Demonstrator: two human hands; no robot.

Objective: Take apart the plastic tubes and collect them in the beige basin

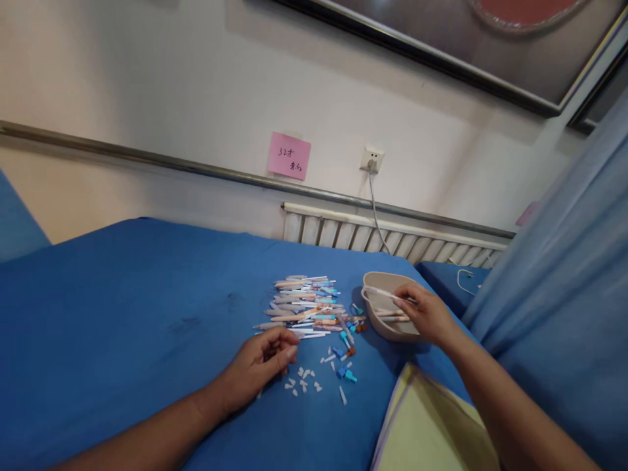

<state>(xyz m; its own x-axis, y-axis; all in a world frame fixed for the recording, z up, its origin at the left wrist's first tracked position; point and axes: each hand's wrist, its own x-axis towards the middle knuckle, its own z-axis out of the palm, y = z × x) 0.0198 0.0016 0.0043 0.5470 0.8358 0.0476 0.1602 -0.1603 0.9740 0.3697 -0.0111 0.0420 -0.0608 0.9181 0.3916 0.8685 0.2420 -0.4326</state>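
My right hand (424,313) is over a beige plastic basket (400,335), its fingers pinching a slim whitish pen tube (381,292). Several pen pieces (390,315) lie inside the basket. My left hand (267,360) rests near the blue sheet, fingers curled and thumb bent toward them; anything between them is hidden. Just beyond it is a pile of pen barrels and white refills (304,304). Small white tips (303,381) are scattered to the right of the left hand. Blue and brown pen parts (347,337) lie between the pile and the basket.
A blue sheet (122,314) covers the bed-like surface. At front right lies a pale yellow cloth (426,425). A blue curtain (564,261) hangs at the right. Behind are a radiator (343,232), a metal rail (196,169) and a plugged-in socket (371,159).
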